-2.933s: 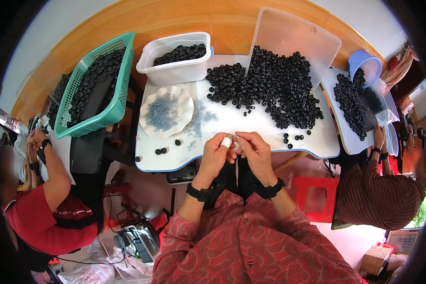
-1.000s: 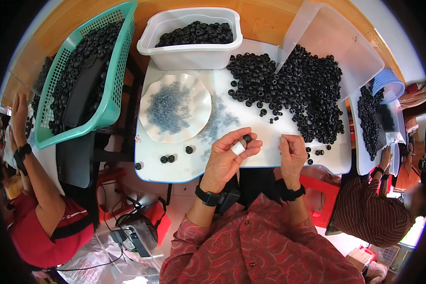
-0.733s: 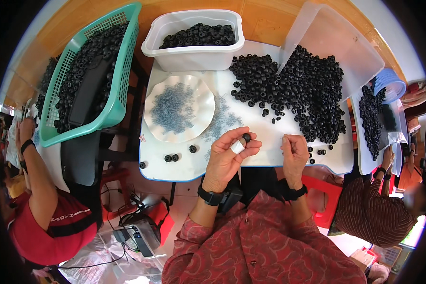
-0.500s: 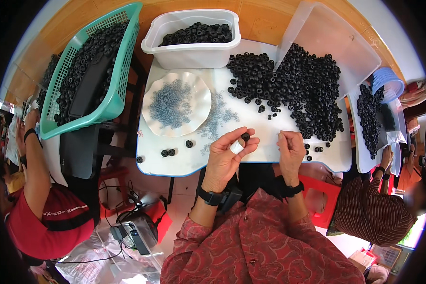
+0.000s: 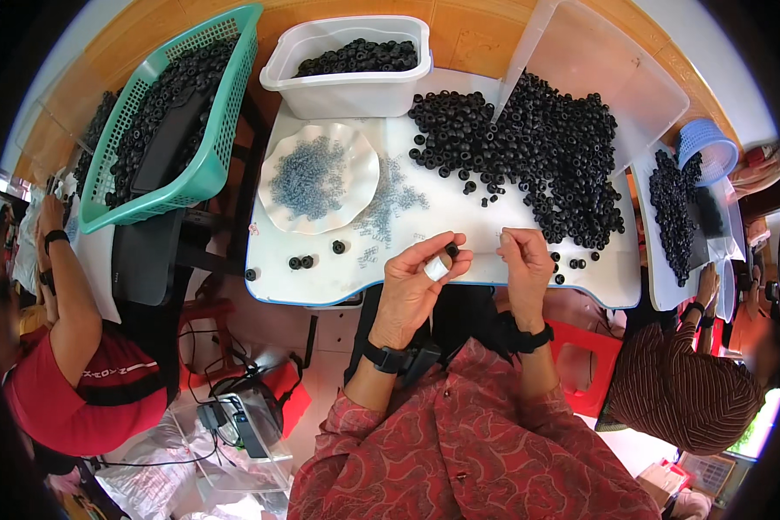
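Head view: a black piece (image 5: pixel 451 249) rests clamped between the fingers and thumb of the left hand (image 5: pixel 412 286), to the right of a wavy-edged white plate (image 5: pixel 366 178) and nearer the wearer than it. A white band (image 5: pixel 438 266) wraps the thumb. Moments ago both hands met at the fingertips; now the right hand (image 5: pixel 526 269) stands apart, farther right of the plate, its fingers curled in and its thumb close to them. Whether it pinches anything too small to show, one cannot tell. The split leaves the piece in the left hand alone, which suggests a break between two-handed steps rather than a finished one. Pale, tiny coils (image 5: pixel 308 180) fill the plate, with more scattered just to its right. A heap of black pieces (image 5: pixel 563 165) spreads well right of the plate, and a white tub (image 5: pixel 347 97) stands just behind it, holding others like them.
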Motion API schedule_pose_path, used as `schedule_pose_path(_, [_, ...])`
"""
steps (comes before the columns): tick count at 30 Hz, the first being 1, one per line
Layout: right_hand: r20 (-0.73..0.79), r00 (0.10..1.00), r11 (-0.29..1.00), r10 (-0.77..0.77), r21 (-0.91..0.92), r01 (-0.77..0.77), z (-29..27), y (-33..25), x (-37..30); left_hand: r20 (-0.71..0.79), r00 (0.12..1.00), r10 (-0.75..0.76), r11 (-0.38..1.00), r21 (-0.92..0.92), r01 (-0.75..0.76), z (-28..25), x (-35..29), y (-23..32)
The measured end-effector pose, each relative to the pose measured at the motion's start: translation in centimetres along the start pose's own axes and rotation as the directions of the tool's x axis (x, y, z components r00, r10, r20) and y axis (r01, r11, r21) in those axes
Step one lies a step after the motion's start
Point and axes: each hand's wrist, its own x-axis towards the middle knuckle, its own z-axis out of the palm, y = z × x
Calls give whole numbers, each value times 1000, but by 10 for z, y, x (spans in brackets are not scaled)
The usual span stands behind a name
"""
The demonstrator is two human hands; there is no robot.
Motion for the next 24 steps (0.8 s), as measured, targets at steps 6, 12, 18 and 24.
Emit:
schedule_pose_path(6, [161,987,960,-2,275,-43,12,-56,-19,-32,999,3,999,39,-2,-7,-7,-2])
schedule_pose_path(12, [238,971,953,-28,299,-45,25,-68,-28,-46,999,-23,1000,19,24,-8,-10,-2])
schedule_pose_path(18, [230,973,958,-29,284,-39,26,-63,-31,-56,998,-37,999,33,39,-6,-12,-3])
schedule_pose_path(24, [256,966,984,-29,175,-16,22,-67,-31,-5,1000,-13,999,48,14,-8,-14,-5])
